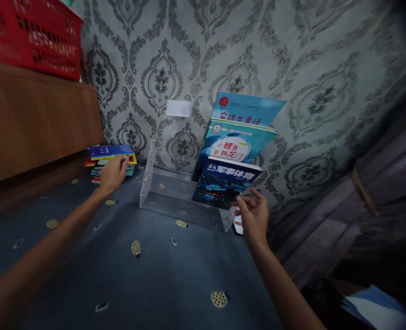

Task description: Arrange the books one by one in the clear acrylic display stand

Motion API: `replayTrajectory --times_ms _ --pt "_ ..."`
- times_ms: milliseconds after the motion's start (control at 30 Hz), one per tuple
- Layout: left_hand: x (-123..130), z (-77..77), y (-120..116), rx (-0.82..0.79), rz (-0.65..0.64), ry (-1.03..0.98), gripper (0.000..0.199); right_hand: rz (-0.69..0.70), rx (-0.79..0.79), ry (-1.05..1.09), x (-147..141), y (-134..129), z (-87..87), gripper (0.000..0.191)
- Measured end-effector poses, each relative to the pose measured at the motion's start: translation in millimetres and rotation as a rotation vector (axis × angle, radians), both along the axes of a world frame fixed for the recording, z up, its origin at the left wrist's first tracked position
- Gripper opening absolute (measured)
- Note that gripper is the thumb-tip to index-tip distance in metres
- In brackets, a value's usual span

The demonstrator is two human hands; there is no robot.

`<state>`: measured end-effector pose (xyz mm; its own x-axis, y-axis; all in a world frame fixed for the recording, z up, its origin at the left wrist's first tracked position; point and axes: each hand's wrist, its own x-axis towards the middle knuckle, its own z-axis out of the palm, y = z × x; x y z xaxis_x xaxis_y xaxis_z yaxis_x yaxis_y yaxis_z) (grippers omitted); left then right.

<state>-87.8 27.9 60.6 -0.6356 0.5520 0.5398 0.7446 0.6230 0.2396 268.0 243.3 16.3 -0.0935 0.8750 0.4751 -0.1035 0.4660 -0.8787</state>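
Observation:
My left hand (113,175) is over the front of a stack of books (111,150) at the left. Its fingers are curled, and whatever they hold, if anything, is hidden. My right hand (254,213), fingers apart, is beside the lower right corner of a dark military-themed book (225,183); contact is unclear. That book stands tilted at the right end of a clear tiered rack (175,211). Behind it on higher tiers stand a teal book (239,142) and a light blue book (249,107), partly covered.
A patterned wall (161,78) rises behind the rack. At left, a wooden cabinet (41,119) bears a red basket (52,43). Curtain fabric (326,211) hangs at right. A white-and-red item (238,225) lies by the rack's right end on the dark blue cloth (148,284).

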Motion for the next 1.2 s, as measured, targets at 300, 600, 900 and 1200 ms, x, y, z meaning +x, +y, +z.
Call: replayTrajectory --times_ms 300,600,900,1200 --pt "-93 -10.7 15 -0.149 0.105 -0.02 0.049 0.162 0.009 -0.241 -7 -75 -53.3 0.048" --pt "-134 -20.4 38 -0.287 0.058 -0.05 0.056 0.322 0.07 -0.525 -9 -101 -93.9 0.027" --pt "-131 -14.4 26 -0.373 0.058 0.054 0.038 0.357 0.215 -0.583 -8 -100 -88.5 0.023" --pt "-121 -5.7 8 -0.43 0.029 0.183 0.042 0.384 0.276 -0.588 -8 -101 -85.7 0.022"
